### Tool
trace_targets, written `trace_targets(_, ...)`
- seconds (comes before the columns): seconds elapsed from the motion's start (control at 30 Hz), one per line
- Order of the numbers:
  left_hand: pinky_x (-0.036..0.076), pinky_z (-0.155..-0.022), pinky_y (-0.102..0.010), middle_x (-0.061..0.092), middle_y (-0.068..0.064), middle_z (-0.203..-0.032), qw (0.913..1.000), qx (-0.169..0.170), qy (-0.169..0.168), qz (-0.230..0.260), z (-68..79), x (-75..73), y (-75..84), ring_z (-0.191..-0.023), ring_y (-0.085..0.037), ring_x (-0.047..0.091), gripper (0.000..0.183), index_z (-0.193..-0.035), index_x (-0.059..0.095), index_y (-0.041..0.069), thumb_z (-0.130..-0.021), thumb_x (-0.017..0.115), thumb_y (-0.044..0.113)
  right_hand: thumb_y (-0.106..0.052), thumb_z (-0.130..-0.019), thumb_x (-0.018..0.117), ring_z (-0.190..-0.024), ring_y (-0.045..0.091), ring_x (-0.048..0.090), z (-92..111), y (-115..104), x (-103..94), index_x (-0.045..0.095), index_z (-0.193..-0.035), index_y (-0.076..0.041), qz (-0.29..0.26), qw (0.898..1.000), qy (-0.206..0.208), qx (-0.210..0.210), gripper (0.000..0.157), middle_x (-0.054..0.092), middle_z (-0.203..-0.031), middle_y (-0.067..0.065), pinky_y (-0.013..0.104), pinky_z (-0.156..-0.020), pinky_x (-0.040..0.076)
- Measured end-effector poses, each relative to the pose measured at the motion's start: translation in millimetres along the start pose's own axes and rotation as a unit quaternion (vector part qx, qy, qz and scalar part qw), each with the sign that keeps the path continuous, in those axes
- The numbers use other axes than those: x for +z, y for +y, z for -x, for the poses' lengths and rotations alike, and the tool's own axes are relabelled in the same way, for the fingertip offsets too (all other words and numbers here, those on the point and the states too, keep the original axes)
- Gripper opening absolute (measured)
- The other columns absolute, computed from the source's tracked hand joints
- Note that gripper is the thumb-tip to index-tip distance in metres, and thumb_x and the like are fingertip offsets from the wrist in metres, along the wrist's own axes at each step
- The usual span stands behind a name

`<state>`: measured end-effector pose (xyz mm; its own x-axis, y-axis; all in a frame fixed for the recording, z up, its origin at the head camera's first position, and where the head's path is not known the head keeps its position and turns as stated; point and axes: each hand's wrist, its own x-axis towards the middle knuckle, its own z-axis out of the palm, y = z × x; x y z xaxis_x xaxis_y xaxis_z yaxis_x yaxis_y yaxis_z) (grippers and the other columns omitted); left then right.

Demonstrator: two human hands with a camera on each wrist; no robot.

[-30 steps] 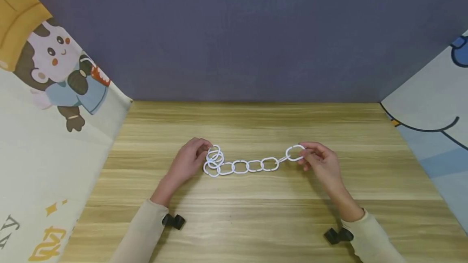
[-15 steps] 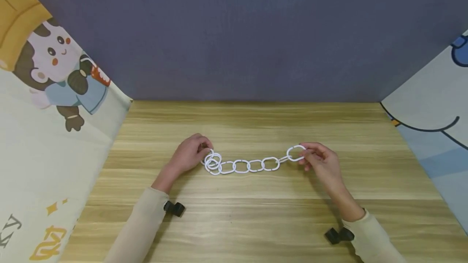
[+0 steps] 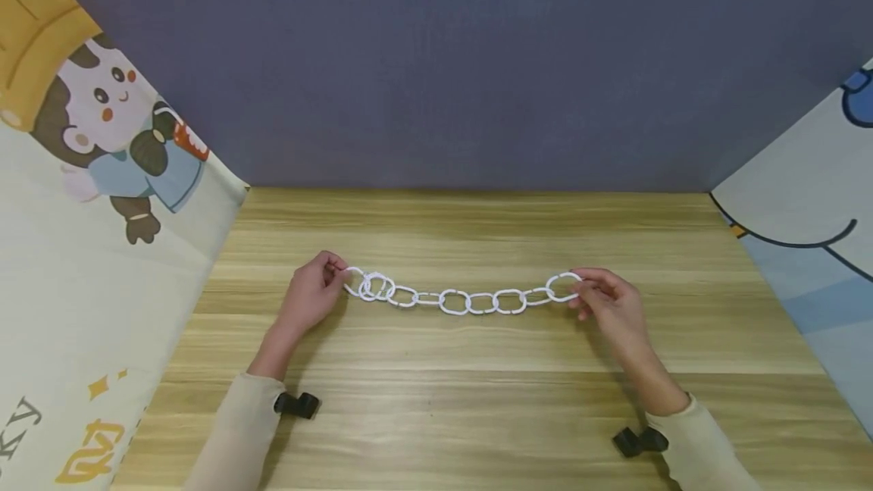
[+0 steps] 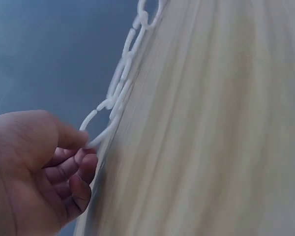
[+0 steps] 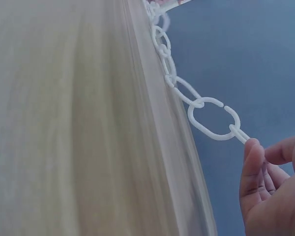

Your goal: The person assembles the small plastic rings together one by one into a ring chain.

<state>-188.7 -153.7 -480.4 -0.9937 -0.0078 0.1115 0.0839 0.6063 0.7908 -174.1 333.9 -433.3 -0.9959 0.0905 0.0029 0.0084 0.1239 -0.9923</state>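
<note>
A chain of white plastic oval links (image 3: 468, 303) stretches from side to side between the two hands. Several links show a small gap in their rim. At its left end, the left hand (image 3: 310, 294) pinches the last link between thumb and finger; the left wrist view shows this link (image 4: 104, 133) with the other fingers curled below it. The right hand (image 3: 619, 313) pinches the right end link, and in the right wrist view an oval link (image 5: 206, 132) hangs beside its fingertips. Near the left hand a few links overlap. Whether the sagging middle touches the table cannot be told.
Both hands work over a wood-grain table (image 3: 436, 400). A dark blue-grey panel (image 3: 477, 67) rises behind its far edge. Cartoon-printed sheets flank it, one at the left (image 3: 54, 286) and one at the right (image 3: 791, 195). Black wrist-worn devices sit on both sleeves.
The left hand has moved left, drawing its end of the chain out. The bunched links there have spread into a longer line. The right hand has shifted slightly right, keeping its pinch.
</note>
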Motion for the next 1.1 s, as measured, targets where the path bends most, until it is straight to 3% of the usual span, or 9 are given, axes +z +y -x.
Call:
trace_targets(0.23,0.049,-0.068,-0.019,0.075,-0.018,-0.099,0.9988,-0.026,0.03,0.029,4.7,-7.8,-4.2,-0.08,-0.013,0.063,0.02,-0.124,0.074,-0.007,-0.106,0.072,0.004,0.005,-0.106,0.065,-0.072,0.01,0.074,-0.6,3.3,-8.8,0.071,-0.122,0.01,0.012,1.0,-0.002,-0.006,0.017,0.08,-0.089,0.005,0.022,-0.057,0.058)
trace_targets(0.53,0.05,-0.069,-0.032,0.073,-0.008,-0.088,0.9993,-0.017,-0.016,-0.03,7.7,-1.3,-3.7,-0.075,-0.017,0.064,0.013,-0.106,0.077,0.001,-0.1,0.067,0.007,0.005,-0.107,0.064,-0.072,0.009,0.074,-1.9,6.3,-8.1,0.067,-0.126,0.016,0.018,1.0,0.0,0.005,0.022,0.079,-0.088,0.005,0.022,-0.058,0.058)
trace_targets(0.8,0.054,-0.082,-0.046,0.069,-0.014,-0.099,0.9965,0.0,-0.029,-0.078,9.4,-1.1,6.2,-0.089,-0.029,0.066,0.015,-0.11,0.077,0.0,-0.098,0.07,0.007,0.004,-0.107,0.065,-0.073,0.008,0.074,0.2,7.3,-8.5,0.071,-0.123,0.01,0.022,1.0,-0.008,-0.001,0.018,0.08,-0.09,0.005,0.021,-0.059,0.059)
trace_targets(0.97,0.058,-0.09,-0.054,0.07,-0.019,-0.108,0.9973,0.017,-0.028,-0.065,4.1,2.3,11.0,-0.099,-0.035,0.068,0.015,-0.114,0.075,-0.003,-0.103,0.069,0.005,0.004,-0.107,0.064,-0.073,0.008,0.074,0.8,6.9,-8.0,0.072,-0.123,0.009,0.036,0.999,-0.009,0.002,0.019,0.08,-0.091,0.005,0.022,-0.058,0.058)
trace_targets(1.1,0.059,-0.089,-0.05,0.072,-0.017,-0.107,0.9978,0.028,-0.035,-0.048,-5.7,9.1,10.5,-0.098,-0.033,0.07,0.013,-0.116,0.076,-0.002,-0.107,0.07,0.006,0.001,-0.108,0.064,-0.074,0.008,0.074,-0.2,6.4,-7.9,0.066,-0.13,0.016,0.058,0.998,-0.012,0.012,0.027,0.08,-0.092,0.004,0.022,-0.059,0.058)
